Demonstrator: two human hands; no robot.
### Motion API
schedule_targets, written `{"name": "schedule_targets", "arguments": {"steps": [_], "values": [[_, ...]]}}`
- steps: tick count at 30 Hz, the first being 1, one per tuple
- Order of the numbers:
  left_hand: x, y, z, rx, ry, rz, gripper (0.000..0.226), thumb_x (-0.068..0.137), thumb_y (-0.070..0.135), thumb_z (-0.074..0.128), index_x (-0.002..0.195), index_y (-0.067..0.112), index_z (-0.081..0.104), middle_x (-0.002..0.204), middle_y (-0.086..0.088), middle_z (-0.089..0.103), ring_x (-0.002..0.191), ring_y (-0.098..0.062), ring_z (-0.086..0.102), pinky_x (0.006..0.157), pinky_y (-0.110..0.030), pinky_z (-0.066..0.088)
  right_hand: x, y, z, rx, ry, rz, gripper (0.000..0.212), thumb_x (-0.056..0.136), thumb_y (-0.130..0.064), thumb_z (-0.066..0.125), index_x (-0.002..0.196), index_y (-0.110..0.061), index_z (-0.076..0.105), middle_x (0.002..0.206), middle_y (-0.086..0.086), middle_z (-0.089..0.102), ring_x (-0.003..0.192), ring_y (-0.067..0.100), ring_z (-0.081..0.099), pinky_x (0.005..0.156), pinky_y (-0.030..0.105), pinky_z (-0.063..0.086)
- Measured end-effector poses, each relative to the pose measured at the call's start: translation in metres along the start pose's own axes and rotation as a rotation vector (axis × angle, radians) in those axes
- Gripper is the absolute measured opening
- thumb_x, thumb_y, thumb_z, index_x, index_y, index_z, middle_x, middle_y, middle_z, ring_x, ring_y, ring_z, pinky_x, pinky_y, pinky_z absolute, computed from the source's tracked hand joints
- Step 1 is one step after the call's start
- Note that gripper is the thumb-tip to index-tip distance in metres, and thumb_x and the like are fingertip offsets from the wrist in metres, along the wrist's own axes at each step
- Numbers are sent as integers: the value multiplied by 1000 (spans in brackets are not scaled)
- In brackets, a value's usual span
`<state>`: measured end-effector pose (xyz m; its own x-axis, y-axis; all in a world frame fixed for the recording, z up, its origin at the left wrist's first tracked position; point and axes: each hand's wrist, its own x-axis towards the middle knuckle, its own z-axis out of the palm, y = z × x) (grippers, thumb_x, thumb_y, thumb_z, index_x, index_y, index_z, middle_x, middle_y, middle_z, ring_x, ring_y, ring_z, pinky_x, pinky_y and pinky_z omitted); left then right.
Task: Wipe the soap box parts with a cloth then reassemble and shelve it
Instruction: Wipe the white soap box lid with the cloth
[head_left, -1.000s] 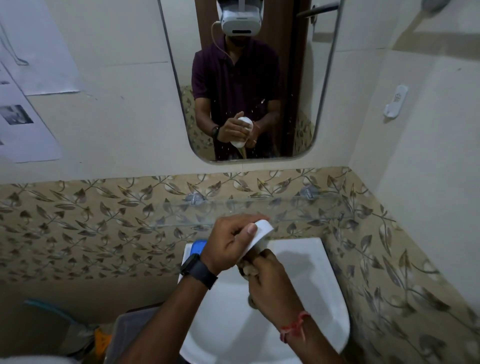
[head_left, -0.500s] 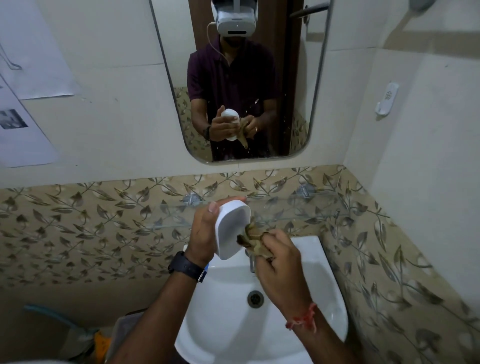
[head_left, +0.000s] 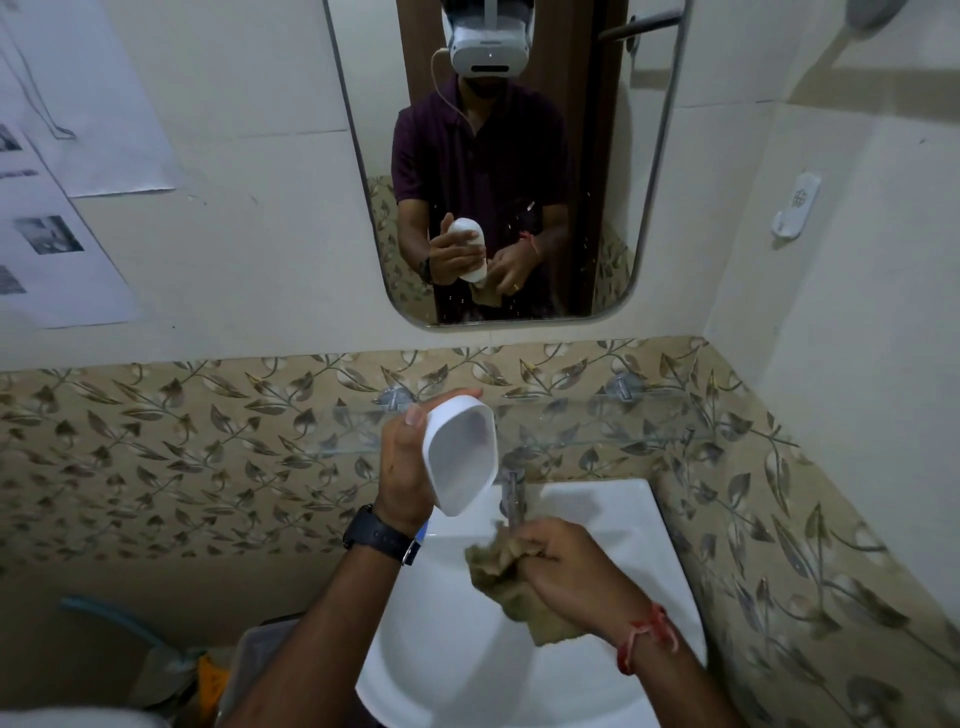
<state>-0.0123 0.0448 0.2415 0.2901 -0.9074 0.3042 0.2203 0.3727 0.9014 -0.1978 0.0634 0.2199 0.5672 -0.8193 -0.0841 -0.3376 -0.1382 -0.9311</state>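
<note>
A white soap box part (head_left: 462, 457), an open tray, is held upright in the left hand (head_left: 408, 467), with the fingers wrapped round its back and the thumb pressed on its near rim; its hollow side is turned to the right. It is kept above the back edge of the white basin (head_left: 587, 670), just left of the tap (head_left: 511, 493). A brownish cloth (head_left: 506, 587) is bunched in the right hand (head_left: 566, 571), whose fingers are closed tightly on it, lower down over the basin bowl and apart from the tray. A glass shelf (head_left: 597, 423) is seen behind, against the leaf-patterned tiles.
</note>
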Motion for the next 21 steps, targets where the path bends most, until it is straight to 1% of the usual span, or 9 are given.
{"name": "schedule_targets", "arguments": {"steps": [2,3,6,10,13,15,18,19,21], "values": [[2,3,-3,-41,10,-16,80,65,82,68,106,14,79,122,-35,57,109,-44,55,89,-61,43,1,5,-7,135,35,102,46,83,7,47,75,-25,80,82,-10,78,74,-7,70,64,13,55],[4,4,-4,-56,11,-25,81,64,81,69,106,13,79,122,-35,57,109,-44,54,90,-60,42,3,7,-8,229,88,130,38,83,6,50,83,-17,80,88,-1,79,82,2,73,71,20,58],[4,0,-4,-56,-4,-43,97,63,82,69,116,1,67,124,-37,55,110,-44,54,92,-63,42,10,2,-9,412,328,152,31,88,-2,57,99,-22,78,99,-1,78,98,21,72,90,40,58],[5,-4,-1,-219,-53,-199,82,59,75,77,112,12,77,107,-19,71,97,-34,65,87,-47,50,15,-16,4,577,399,125,22,89,-13,65,105,-24,76,101,-3,78,99,20,72,91,37,56],[7,-9,1,-321,-100,-260,76,58,75,79,111,21,79,102,-4,77,93,-22,72,83,-39,59,11,-21,25,617,378,148,14,83,-18,67,94,-17,75,92,12,76,93,34,71,80,44,58],[9,-10,1,-366,-100,-260,76,57,74,80,111,21,79,101,-4,78,92,-21,74,82,-38,61,7,-19,36,628,337,206,23,71,-23,65,89,-13,74,88,18,75,84,41,70,75,50,59],[9,-9,1,-413,-106,-271,76,56,72,83,111,20,79,101,-4,78,92,-22,74,82,-39,61,3,-17,45,622,146,258,31,65,-27,64,90,-13,78,84,26,70,72,31,62,63,42,52],[9,-10,-1,-429,-110,-271,75,57,71,83,111,20,79,101,-5,77,92,-22,74,81,-39,61,1,-16,46,594,117,257,29,68,-26,64,90,-16,79,89,29,71,73,28,62,63,38,51],[8,-9,-5,-504,-113,-261,71,59,69,82,110,19,79,101,-6,77,91,-24,74,81,-40,61,0,-11,43,606,159,262,22,76,-19,64,92,-22,80,90,22,75,74,24,68,62,33,53]]}}
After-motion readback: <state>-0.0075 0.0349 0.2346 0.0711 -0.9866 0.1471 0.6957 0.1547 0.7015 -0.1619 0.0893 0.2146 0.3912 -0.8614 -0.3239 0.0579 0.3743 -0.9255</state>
